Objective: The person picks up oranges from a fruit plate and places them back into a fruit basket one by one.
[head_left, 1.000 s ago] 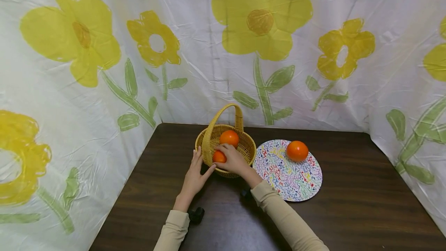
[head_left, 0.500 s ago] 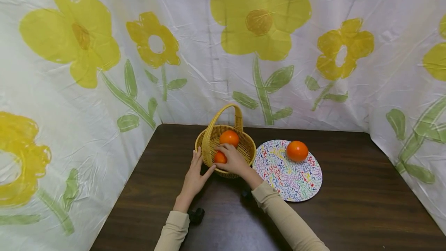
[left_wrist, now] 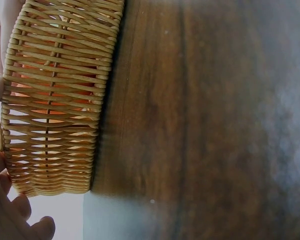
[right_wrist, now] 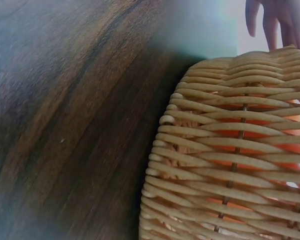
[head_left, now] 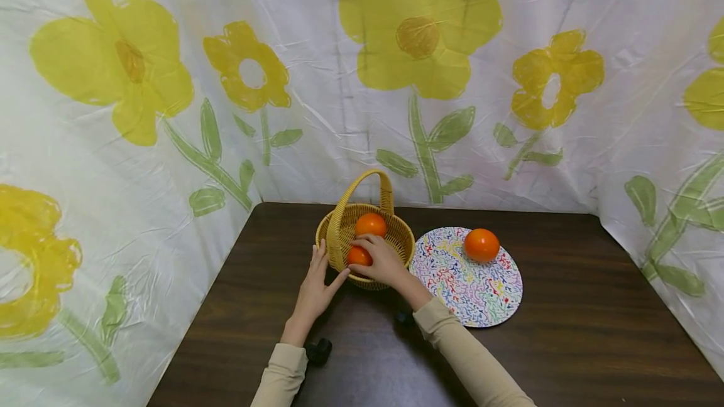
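Observation:
A yellow wicker basket (head_left: 403,240) with a tall handle stands near the table's back edge, and its woven side (left_wrist: 55,110) fills the left of the left wrist view. Inside it, the right hand (head_left: 384,264) curls its fingers and thumb round an orange fruit (head_left: 359,256). A second orange fruit (head_left: 371,225) lies just behind, in the same basket. The left hand (head_left: 313,291) rests against the basket's front left side, fingers extended and thumb spread toward the rim. In the right wrist view, orange shows through the basket weave (right_wrist: 240,150).
Right of the basket, a round mat (head_left: 458,287) with a multicoloured squiggle pattern lies on the dark wooden table (head_left: 577,306). One more orange fruit (head_left: 482,245) sits near its back edge. Behind the table hangs a white curtain (head_left: 317,168) with yellow flowers.
The right hand and the fruit it holds have shifted very slightly to the right inside the basket. The left hand keeps its place at the basket's side.

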`<state>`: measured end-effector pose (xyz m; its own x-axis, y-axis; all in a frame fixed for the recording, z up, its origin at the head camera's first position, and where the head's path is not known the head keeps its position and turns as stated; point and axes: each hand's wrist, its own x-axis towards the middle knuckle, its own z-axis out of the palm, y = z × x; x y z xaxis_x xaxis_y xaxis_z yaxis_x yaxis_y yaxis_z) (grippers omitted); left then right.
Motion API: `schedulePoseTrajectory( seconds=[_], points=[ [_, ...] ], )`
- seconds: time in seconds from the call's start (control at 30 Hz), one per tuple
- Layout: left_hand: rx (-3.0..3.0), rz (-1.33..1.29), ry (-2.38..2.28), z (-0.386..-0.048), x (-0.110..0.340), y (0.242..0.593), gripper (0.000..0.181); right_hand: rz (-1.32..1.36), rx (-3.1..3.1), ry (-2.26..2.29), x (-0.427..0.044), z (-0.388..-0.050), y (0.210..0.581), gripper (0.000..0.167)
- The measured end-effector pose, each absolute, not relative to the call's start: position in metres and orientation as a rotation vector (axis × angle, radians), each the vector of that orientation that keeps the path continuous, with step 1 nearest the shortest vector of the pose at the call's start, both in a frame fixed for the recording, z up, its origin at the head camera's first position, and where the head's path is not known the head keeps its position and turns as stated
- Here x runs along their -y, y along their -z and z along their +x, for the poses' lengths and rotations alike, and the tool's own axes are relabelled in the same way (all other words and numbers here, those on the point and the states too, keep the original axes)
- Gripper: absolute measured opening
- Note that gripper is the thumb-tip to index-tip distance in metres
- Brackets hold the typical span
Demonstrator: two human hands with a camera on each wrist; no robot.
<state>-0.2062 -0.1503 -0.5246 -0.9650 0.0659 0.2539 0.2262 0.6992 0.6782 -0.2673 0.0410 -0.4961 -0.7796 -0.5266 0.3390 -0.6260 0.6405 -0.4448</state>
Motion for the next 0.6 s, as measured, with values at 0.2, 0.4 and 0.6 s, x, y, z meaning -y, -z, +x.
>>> schedulePoseTrajectory(
  seconds=[0.2,0.4,0.6],
  points=[
    [2.693,-0.246,1.113,-0.206,0.150,0.525,0.073,0.959,2.651,-0.847,-0.046,-0.264,0.495,0.051],
    [2.692,-0.248,1.117,-0.206,0.150,0.525,0.073,0.960,2.645,-0.848,-0.051,-0.262,0.493,0.050],
    [2.696,-0.243,1.116,-0.206,0.150,0.525,0.075,0.949,2.633,-0.864,-0.055,-0.260,0.490,0.048]
  ],
)
